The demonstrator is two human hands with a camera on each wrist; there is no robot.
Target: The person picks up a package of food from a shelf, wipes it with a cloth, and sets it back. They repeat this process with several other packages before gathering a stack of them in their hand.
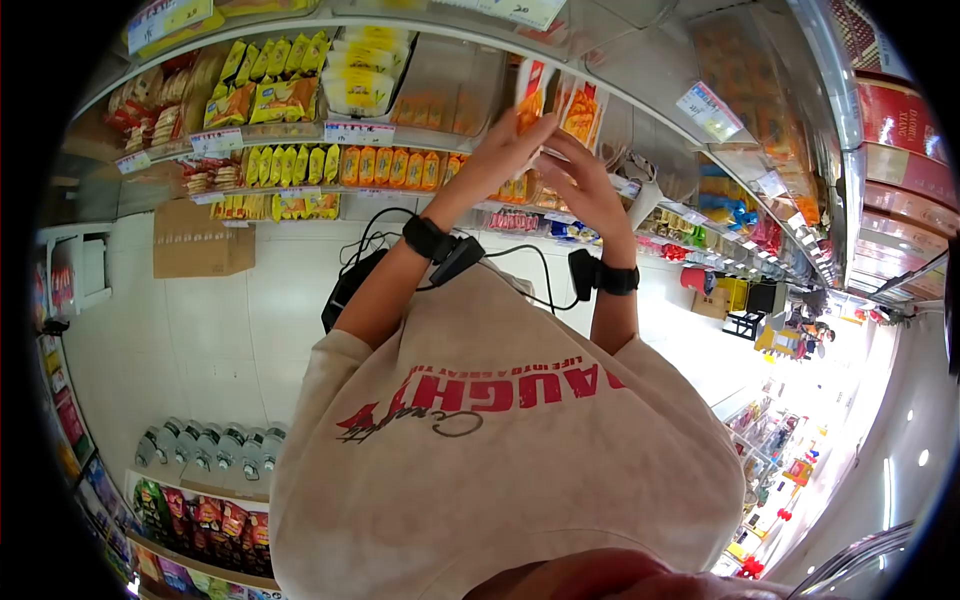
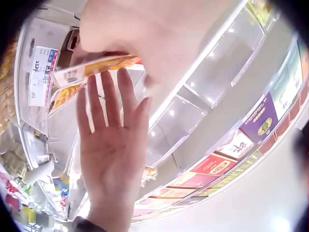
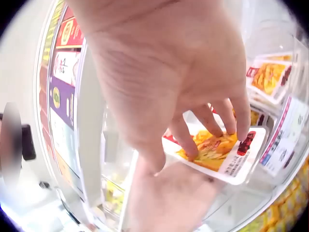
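Note:
A flat white snack pack (image 1: 530,95) with orange-yellow food printed on its film is held up before the shelf. My left hand (image 1: 500,160) grips it; in the right wrist view that hand (image 3: 169,200) lies behind the pack's lower edge, its fingers partly hidden. My right hand (image 1: 585,185) is close beside it. Seen from the right wrist, its spread fingers rest on the printed face of the pack (image 3: 212,150). The left wrist view shows the right palm (image 2: 113,154) with nearly straight fingers, their tips at the pack's edge (image 2: 96,66).
Similar packs (image 3: 270,77) stand in a clear bin beside a price tag (image 3: 285,135). Yellow snack packets (image 1: 285,100) and orange packets (image 1: 390,167) fill shelves to the left. A cardboard box (image 1: 200,240) is on the floor; red boxes (image 1: 900,120) line the right.

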